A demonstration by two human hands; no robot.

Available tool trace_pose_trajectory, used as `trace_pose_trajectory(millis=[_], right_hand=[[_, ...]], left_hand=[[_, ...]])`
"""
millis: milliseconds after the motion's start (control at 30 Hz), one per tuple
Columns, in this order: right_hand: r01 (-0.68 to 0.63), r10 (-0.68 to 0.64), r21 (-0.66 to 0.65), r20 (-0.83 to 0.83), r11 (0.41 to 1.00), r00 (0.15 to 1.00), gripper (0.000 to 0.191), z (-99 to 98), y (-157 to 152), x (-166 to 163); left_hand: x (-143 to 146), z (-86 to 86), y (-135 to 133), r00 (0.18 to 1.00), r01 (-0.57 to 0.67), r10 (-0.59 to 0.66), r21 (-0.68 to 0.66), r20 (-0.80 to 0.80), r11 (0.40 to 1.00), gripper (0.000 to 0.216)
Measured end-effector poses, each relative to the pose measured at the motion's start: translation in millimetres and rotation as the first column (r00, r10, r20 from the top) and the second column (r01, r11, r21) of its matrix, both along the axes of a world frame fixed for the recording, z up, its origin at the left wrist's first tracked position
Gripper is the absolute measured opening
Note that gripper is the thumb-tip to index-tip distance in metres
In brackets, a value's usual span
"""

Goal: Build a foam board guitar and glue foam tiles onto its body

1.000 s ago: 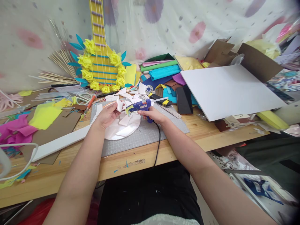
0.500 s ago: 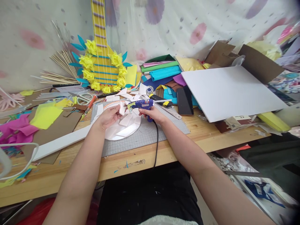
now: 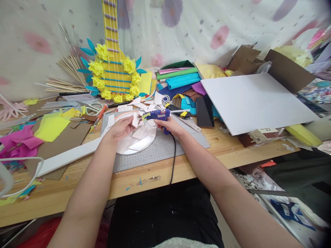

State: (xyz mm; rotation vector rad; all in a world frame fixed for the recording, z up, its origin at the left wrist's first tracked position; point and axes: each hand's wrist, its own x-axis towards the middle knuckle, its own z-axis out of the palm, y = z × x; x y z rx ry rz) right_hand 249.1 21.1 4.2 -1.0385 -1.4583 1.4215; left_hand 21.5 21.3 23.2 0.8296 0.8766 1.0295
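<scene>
My left hand (image 3: 119, 129) pinches a small white foam piece (image 3: 134, 119) above a round white disc (image 3: 137, 142) covered with several white pieces. My right hand (image 3: 170, 126) grips a blue hot glue gun (image 3: 156, 115) whose yellow-tipped nozzle points left at the foam piece. The gun's black cord (image 3: 173, 162) runs down over the table's front edge. Both hands hover over a grey cutting mat (image 3: 160, 151).
A yellow paper guitar (image 3: 113, 74) with yellow flowers leans against the back wall. A large white board (image 3: 252, 100), a black phone (image 3: 204, 112), stacked coloured paper (image 3: 178, 77), scissors (image 3: 91, 108), a metal ruler (image 3: 188, 122), wooden sticks (image 3: 64, 74), brown card (image 3: 64, 137) and a white foam strip (image 3: 67, 156) crowd the wooden table (image 3: 144, 181).
The glue gun nozzle and the white piece have come closer together. Both hands stay over the disc, and the view has shifted slightly.
</scene>
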Motion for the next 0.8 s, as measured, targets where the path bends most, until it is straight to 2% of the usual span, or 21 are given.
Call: trace_pose_trajectory(millis=[300,467,567,667,733,800], right_hand=[[-0.100,0.100,-0.004,0.044,0.995,0.994,0.041,4.8,-3.8,0.9],[-0.133,0.133,0.000,0.005,0.991,0.991,0.039,1.1,-1.9,1.8],[-0.074,0.073,-0.019,-0.048,0.997,0.996,0.037,-2.8,1.3,3.1],[0.035,-0.038,-0.036,-0.104,0.999,0.994,0.038,-4.4,4.9,4.8],[0.103,-0.110,-0.061,-0.144,0.993,0.983,0.039,-4.5,6.9,5.4],[0.151,-0.164,-0.085,-0.168,0.985,0.972,0.041,-4.9,8.3,5.3]], left_hand=[[3.2,3.9,-2.1,0.998,-0.055,0.055,0.004,-0.015,0.998,0.015],[4.7,7.7,-1.1,0.994,-0.098,0.098,0.000,-0.051,0.995,0.019],[-3.2,17.2,0.9,0.976,-0.214,0.216,0.060,-0.033,0.975,0.017],[-20.8,28.5,0.8,0.938,-0.334,0.346,0.177,-0.041,0.926,0.011],[-35.3,33.2,-1.8,0.911,-0.354,0.391,0.243,-0.127,0.903,0.014],[-48.7,35.0,-6.4,0.867,-0.306,0.398,0.309,-0.301,0.900,0.027]])
